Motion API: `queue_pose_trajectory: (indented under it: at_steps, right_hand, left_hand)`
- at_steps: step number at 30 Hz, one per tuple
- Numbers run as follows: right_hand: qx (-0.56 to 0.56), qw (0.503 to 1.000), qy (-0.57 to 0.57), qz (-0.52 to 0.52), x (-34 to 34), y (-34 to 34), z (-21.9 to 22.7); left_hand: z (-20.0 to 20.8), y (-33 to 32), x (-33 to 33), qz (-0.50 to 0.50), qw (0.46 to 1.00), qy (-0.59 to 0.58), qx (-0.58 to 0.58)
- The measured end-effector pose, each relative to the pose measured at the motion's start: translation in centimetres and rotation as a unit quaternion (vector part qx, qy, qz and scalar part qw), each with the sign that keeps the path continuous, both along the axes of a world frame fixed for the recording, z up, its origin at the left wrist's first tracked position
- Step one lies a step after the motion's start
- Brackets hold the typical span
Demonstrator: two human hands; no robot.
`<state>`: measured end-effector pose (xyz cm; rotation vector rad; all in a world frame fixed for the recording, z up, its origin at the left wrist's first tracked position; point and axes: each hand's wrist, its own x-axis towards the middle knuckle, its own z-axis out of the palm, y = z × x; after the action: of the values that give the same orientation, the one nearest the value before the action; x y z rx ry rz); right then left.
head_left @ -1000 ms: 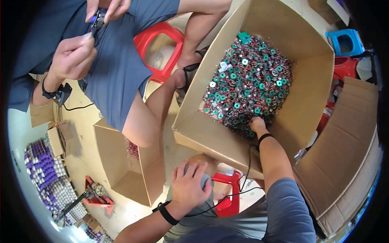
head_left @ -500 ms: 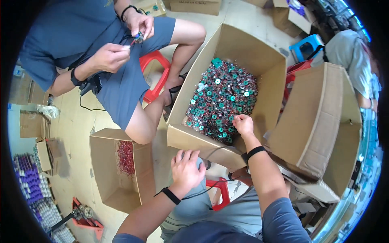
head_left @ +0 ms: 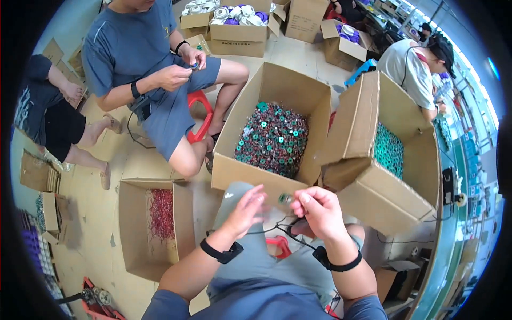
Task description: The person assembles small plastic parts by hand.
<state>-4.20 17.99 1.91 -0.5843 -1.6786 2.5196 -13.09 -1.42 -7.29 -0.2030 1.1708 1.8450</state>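
My right hand point(head_left: 322, 212) pinches a small green part point(head_left: 285, 199) between thumb and fingers, over my lap; motion blurs the part's details. Facing it, my left hand point(head_left: 246, 211) is empty, its blurred fingers apart and not touching the part. Just beyond both hands stands an open cardboard box point(head_left: 314, 106) with a heap of small green discs and dark, reddish and metallic bits point(head_left: 274, 140) inside.
To the right, another cardboard box point(head_left: 368, 184) holds green pieces point(head_left: 388, 150). A box point(head_left: 130, 229) with thin red pieces point(head_left: 161, 213) stands at left. A co-worker point(head_left: 133, 58) sits across on a red stool point(head_left: 200, 117), handling a small part. Another person point(head_left: 408, 74) is at the far right.
My right hand has come out of the big box toward my lap with a small green part. My left hand has turned toward it. The view has tilted up, showing more people and boxes.
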Motion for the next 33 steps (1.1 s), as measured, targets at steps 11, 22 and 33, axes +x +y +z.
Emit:
queue_pose_trajectory:
  at_steps: [11, 22, 33]
  right_hand:
    - [0.655, 0.743, 0.134, 0.013, 11.8, -1.8, 4.6]
    - [0.580, 0.790, 0.183, 0.082, 10.4, -1.6, 0.8]
    - [0.574, 0.790, 0.151, 0.155, 9.5, -0.7, 1.2]
  left_hand:
    - [7.1, -4.5, 8.4, -0.153, 0.982, 0.065, 0.087]
    - [7.6, -2.1, 9.1, -0.150, 0.987, 0.029, 0.038]
    - [8.3, -1.4, 7.8, -0.175, 0.937, 0.300, -0.035]
